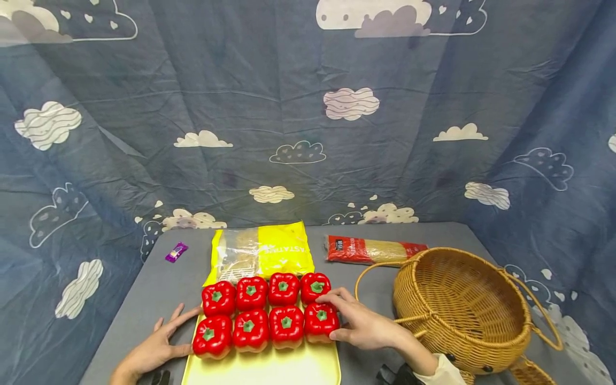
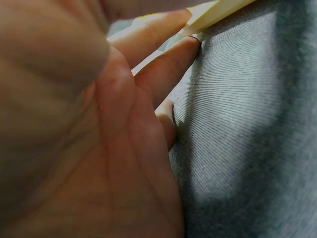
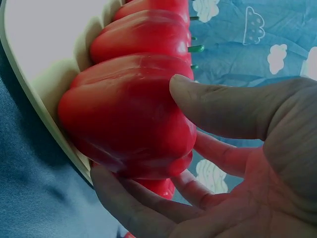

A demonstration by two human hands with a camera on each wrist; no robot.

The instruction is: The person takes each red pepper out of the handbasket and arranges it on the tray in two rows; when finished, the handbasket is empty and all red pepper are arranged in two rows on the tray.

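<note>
Several red bell peppers with green stems stand in two rows on a yellow tray. My right hand holds the front-right bell pepper; in the right wrist view its thumb lies on one side of the pepper and the fingers curl round the other. My left hand lies at the tray's left edge with fingers spread, beside the front-left bell pepper. Its straight fingers reach the tray's rim in the left wrist view, low over the grey tabletop.
Behind the tray lies a yellow pasta bag. A red noodle packet is at the back right. To the right stands a wicker basket with handles, close to my right forearm. A small purple wrapped snack lies back left.
</note>
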